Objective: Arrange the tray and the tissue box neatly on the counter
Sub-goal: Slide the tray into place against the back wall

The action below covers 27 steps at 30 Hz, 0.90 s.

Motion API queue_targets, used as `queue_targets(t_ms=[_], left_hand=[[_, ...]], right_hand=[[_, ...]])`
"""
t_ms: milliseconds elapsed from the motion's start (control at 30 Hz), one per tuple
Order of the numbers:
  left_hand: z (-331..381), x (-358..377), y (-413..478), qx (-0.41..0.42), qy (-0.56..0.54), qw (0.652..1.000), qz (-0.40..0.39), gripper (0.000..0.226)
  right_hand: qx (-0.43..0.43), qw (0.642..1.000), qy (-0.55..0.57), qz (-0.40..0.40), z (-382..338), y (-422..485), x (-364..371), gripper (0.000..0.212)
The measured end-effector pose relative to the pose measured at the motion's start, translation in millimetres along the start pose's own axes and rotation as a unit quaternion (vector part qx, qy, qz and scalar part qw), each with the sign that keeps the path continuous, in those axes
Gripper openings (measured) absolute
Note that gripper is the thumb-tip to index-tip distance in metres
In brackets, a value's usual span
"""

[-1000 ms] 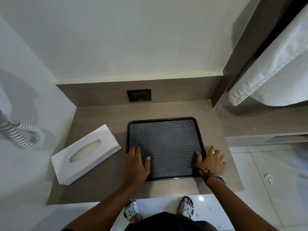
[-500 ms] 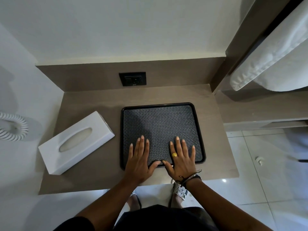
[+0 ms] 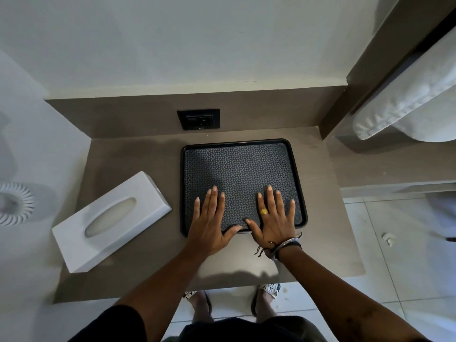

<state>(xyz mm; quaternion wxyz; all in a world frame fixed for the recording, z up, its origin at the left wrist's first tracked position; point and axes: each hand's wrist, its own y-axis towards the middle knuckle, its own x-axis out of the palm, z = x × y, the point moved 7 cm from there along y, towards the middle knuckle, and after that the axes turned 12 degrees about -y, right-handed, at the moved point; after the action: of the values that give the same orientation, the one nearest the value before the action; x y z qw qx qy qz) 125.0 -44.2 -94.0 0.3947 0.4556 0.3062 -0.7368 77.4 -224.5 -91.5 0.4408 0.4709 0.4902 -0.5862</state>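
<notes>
A black square tray (image 3: 243, 166) with a patterned mat lies flat on the brown counter (image 3: 138, 159), below the wall socket. My left hand (image 3: 211, 218) and my right hand (image 3: 272, 217) both rest flat on its near half, fingers spread, palms over the front rim. The right hand wears a gold ring and wrist bands. A white tissue box (image 3: 111, 220) lies at an angle on the counter's left side, apart from the tray and from both hands.
A black wall socket (image 3: 198, 119) sits in the backsplash behind the tray. A coiled white cord (image 3: 14, 203) hangs on the left wall. White towels (image 3: 407, 104) hang at the upper right above a lower shelf. Tiled floor lies beyond the counter's front edge.
One second ago my hands were at the tray's front corners, the right on its right edge. Both now lie flat on the mat, and the tray sits nearer the back wall.
</notes>
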Motion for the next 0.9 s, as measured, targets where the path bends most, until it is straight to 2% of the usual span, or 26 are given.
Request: queue_targets(t_ms=[467,900], left_hand=[[-13,-12,40,0.013,0.015,1.0,0.015,0.101],[-16,-14,53,-0.014,0.019,1.0,-0.013,0.096]], right_hand=[[0.012,1.0,-0.001,0.011,6,39,-5,0.085],[-0.008,1.0,-0.016,-0.001,9,60,-5,0.088]])
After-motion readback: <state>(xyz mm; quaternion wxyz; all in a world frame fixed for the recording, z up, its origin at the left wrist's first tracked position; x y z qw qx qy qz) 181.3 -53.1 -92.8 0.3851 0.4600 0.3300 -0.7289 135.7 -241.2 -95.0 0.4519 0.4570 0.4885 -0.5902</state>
